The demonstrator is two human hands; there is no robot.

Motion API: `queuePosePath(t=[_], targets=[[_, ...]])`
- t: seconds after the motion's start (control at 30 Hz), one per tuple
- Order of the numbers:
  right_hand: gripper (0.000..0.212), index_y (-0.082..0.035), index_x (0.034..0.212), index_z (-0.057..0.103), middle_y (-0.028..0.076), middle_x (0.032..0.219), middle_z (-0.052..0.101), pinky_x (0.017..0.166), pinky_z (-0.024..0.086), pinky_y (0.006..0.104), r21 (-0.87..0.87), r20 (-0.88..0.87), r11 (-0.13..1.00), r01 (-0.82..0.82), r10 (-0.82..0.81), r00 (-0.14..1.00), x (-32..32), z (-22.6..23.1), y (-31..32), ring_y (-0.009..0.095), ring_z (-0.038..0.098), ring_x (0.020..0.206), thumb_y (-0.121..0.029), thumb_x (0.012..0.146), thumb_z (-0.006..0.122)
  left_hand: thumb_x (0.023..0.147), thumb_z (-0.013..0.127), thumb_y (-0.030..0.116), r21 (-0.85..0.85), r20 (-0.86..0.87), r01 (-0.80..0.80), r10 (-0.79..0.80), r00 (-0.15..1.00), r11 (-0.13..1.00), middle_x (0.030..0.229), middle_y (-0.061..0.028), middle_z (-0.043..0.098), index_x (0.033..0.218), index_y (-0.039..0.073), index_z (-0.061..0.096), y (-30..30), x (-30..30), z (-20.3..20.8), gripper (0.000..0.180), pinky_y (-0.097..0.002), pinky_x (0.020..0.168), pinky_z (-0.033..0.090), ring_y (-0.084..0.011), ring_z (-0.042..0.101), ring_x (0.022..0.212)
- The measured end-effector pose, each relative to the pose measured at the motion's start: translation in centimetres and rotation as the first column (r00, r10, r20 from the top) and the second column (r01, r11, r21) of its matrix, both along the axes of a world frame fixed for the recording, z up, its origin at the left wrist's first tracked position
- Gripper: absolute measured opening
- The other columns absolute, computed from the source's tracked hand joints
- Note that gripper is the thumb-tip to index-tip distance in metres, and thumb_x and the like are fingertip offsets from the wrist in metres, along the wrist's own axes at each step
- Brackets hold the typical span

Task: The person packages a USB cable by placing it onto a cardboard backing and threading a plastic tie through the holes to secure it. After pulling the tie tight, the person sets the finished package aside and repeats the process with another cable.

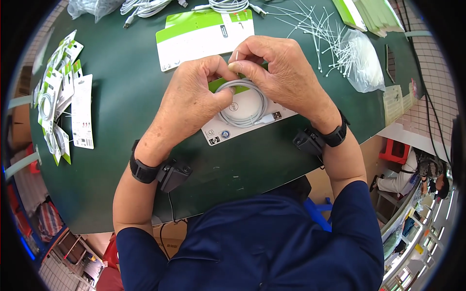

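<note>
A light grey USB cable (264,104) lies wound in a round coil on a white and green backing card (216,132), its metal plug at the coil's lower right. My left hand (196,94) is closed at the coil's upper left, thumb inside the loop and fingers over the card's green top. Against its fingertips, my right hand (276,68) pinches at the card's top edge, and a thin white cable tie (237,56) shows between its thumb and forefinger. The fingers hide most of the tie and where it runs.
More blank cards (194,46) lie just beyond my hands. Loose white cable ties (318,36) spread at the far right beside a clear plastic bag (364,63). Carded cables (53,97) are heaped at the left. Coiled cables (148,7) lie along the far edge, near a card stack (376,17).
</note>
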State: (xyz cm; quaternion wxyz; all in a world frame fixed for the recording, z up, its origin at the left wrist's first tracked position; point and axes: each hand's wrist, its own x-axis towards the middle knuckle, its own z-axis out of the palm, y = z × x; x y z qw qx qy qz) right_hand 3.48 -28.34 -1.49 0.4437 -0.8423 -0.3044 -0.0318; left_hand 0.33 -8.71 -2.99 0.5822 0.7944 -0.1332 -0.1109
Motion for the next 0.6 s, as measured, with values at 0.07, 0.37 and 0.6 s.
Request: queuePosePath(t=[0.07,0.37,0.6], targets=[[0.010,0.000,0.089,0.068,0.008,0.079,0.070,0.060,0.051,0.0282,-0.016,0.070,1.000,0.026,-0.024,0.997,0.03,-0.24,0.09,0.016,0.065,0.066,-0.006,0.084,0.073,0.073,0.062,0.001,-0.005,0.001,0.008,-0.008,1.000,1.000,0.069,-0.0030,0.059,0.086,-0.003,0.066,-0.15,-0.07,-0.10,0.014,-0.0274,0.058,0.043,-0.0087,0.049,0.063],[0.009,0.000,0.090,0.066,0.008,0.079,0.070,0.059,0.052,0.0270,-0.025,0.134,0.998,0.064,-0.060,0.989,0.08,-0.60,0.37,0.015,0.067,0.066,-0.005,0.087,0.073,0.072,0.060,0.002,-0.009,-0.003,0.030,-0.030,1.000,1.000,0.069,-0.0045,0.059,0.085,-0.002,0.066,-0.37,-0.27,-0.28,0.014,-0.0287,0.060,0.043,-0.0108,0.049,0.063],[0.008,-0.002,0.093,0.063,0.007,0.079,0.071,0.055,0.053,0.0244,-0.007,0.125,0.995,0.098,-0.096,0.987,0.09,-1.01,0.47,0.014,0.070,0.063,-0.007,0.092,0.070,0.073,0.061,0.002,-0.019,0.007,0.038,-0.038,0.999,0.999,0.073,-0.0078,0.064,0.086,-0.002,0.065,-0.66,-0.42,-0.40,0.015,-0.0309,0.066,0.047,-0.0148,0.054,0.067]])
